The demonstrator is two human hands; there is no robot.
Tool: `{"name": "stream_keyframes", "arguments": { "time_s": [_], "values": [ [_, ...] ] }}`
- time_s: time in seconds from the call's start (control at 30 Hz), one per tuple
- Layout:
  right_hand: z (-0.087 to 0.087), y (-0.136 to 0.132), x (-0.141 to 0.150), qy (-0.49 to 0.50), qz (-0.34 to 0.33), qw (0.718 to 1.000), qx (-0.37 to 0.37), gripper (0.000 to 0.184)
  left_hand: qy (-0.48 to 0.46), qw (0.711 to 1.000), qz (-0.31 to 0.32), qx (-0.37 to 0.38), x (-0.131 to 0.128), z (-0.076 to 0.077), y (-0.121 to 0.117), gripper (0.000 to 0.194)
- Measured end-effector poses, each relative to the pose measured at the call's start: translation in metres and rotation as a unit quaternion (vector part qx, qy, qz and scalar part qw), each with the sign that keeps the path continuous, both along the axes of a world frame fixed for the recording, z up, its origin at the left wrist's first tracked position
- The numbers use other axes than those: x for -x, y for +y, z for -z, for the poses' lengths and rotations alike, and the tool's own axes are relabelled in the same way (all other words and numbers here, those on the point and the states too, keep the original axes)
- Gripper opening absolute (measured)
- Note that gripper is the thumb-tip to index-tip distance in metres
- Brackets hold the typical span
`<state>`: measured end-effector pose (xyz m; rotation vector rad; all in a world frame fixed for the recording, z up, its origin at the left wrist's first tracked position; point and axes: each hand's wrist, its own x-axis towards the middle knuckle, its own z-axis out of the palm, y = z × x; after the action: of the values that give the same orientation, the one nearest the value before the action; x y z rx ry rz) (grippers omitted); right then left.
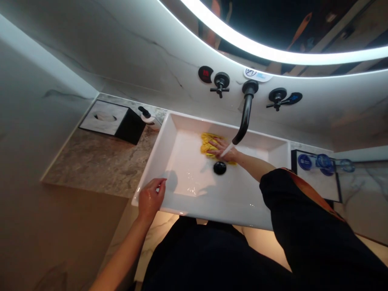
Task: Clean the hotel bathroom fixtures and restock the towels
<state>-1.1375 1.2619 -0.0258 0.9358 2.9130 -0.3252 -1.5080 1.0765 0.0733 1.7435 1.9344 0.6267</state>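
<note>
A white rectangular sink [182,199] lies in front of me. Inside it, my right hand [226,150] presses a crumpled yellow cloth [207,142] against the basin floor, its fingers spread over the fabric. Water runs from the black spout [245,117] onto that hand. Just below the cloth is the round black drain plug [220,167]. At the sink's front left corner, my left hand [151,196] is curled, thumb and fingertips close together, wet, with nothing visible in it. Water drops dot the basin floor.
Black cross handles, one on the left [221,83] and one on the right [277,98], flank the spout. A tissue box [112,120] and a pump bottle [149,118] stand on the left counter. Clear blue-based items [324,161] sit on a tray at right. A lit mirror [273,50] hangs above.
</note>
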Motion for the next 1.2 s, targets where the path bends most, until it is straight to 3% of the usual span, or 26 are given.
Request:
{"name": "stream_keyframes", "arguments": {
  "time_s": [0.13,0.27,0.37,0.5,0.7,0.83,0.93,1.07,1.13,1.2],
  "values": [
    [-0.006,-0.058,-0.057,-0.006,0.107,0.994,-0.016,0.045,-0.004,1.0,0.006,0.002,0.0,0.001,0.001,0.042],
    [-0.005,-0.132,-0.084,-0.016,0.191,0.981,-0.026,0.045,-0.005,1.0,0.01,-0.004,0.001,0.002,0.001,0.042],
    [-0.001,-0.175,-0.088,-0.013,0.18,0.983,-0.012,0.043,-0.011,1.0,0.021,-0.015,0.002,0.002,0.001,0.041],
    [0.004,-0.193,-0.066,-0.005,0.132,0.991,0.013,0.04,-0.019,0.999,0.035,-0.016,0.004,0.004,0.001,0.04],
    [0.005,-0.184,-0.033,-0.008,0.092,0.996,-0.009,0.039,-0.025,0.999,0.041,-0.006,0.007,0.009,0.002,0.04],
    [-0.003,-0.166,-0.001,-0.01,0.003,1.0,0.004,0.04,-0.028,0.999,0.037,-0.002,0.005,0.006,0.003,0.039],
    [-0.011,-0.134,0.05,-0.007,-0.037,0.999,0.008,0.042,-0.018,0.999,0.032,-0.004,0.004,0.005,0.003,0.04],
    [-0.016,-0.071,0.12,-0.015,0.013,1.0,0.001,0.045,0.014,1.0,0.027,-0.001,0.004,0.006,0.004,0.043],
    [-0.015,-0.038,0.135,-0.009,0.029,0.999,-0.011,0.045,0.023,0.999,0.022,-0.001,0.004,0.006,0.004,0.043],
    [-0.013,-0.012,0.13,-0.002,0.035,0.999,-0.025,0.047,0.028,0.999,0.018,-0.006,0.004,0.005,0.004,0.043]
  ]
}}
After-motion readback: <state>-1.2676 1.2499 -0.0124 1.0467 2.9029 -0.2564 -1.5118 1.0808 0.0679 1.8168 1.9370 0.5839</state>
